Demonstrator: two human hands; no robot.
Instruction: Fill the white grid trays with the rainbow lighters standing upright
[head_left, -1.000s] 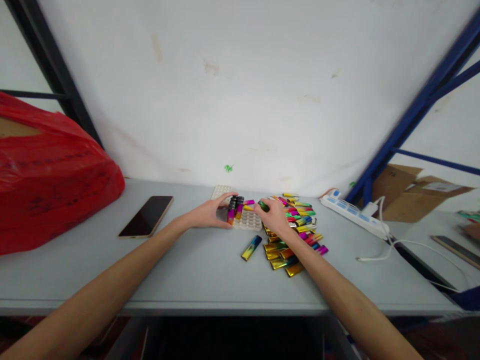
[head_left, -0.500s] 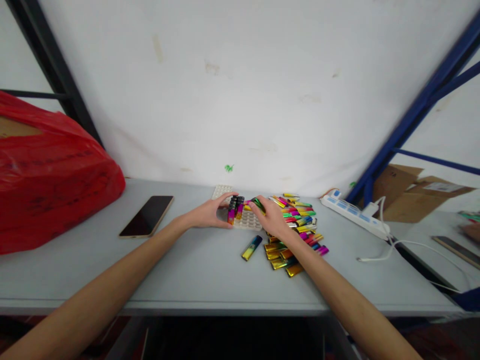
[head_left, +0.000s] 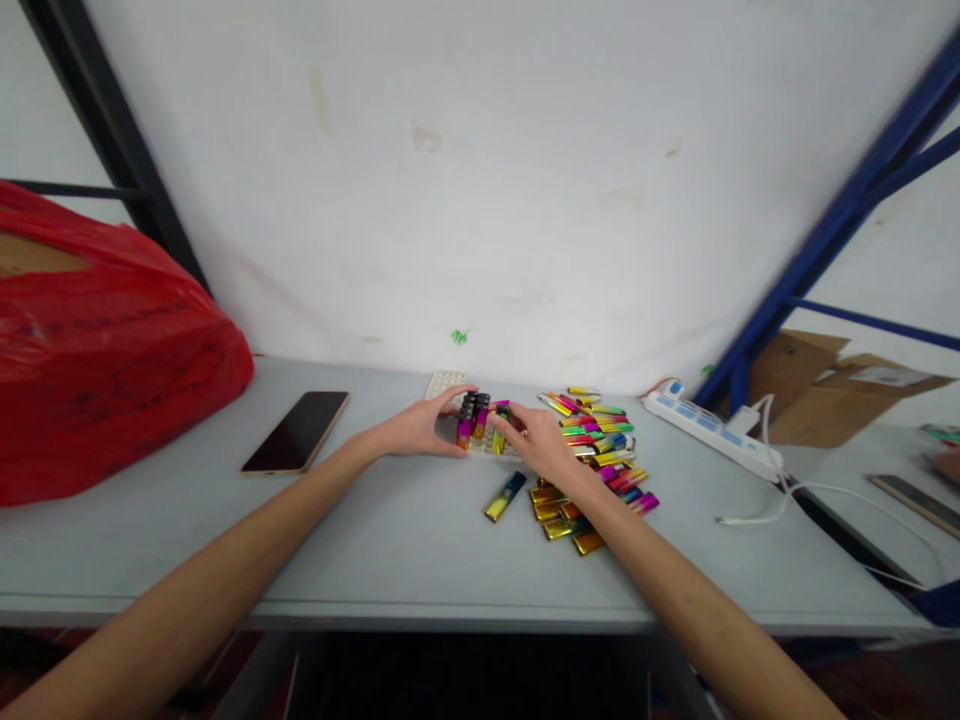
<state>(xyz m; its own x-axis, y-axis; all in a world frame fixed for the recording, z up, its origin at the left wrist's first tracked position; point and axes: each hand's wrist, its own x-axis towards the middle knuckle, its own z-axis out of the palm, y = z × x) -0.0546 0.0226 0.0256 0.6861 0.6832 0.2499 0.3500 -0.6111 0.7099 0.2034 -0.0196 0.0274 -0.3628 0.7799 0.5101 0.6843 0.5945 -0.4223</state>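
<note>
Several purple and yellow lighters [head_left: 465,428] with black tops stand upright in rows on a pale tray [head_left: 446,381] with a grid of cells. My left hand [head_left: 420,425] reaches around their left side, thumb at the front and fingers at the back, gripping the rows. In my right hand [head_left: 536,435] is a green and yellow lighter [head_left: 499,436], pinched by the fingers and held roughly upright just right of those rows, over the tray. Its lower end meets the tray area, but whether it sits in a cell I cannot tell. A blue and yellow lighter [head_left: 505,496] lies alone in front.
A pile of shiny, multicoloured lighters [head_left: 592,440] spreads to the right, partly behind my right forearm. A phone [head_left: 296,433] and a red plastic bag [head_left: 112,350] are at the left. On the right lie a white power strip [head_left: 712,430], its cable and cardboard boxes [head_left: 825,390].
My right hand has brought the green lighter left and turned it from slanted to nearly upright beside the standing rows. My left hand has stayed in place.
</note>
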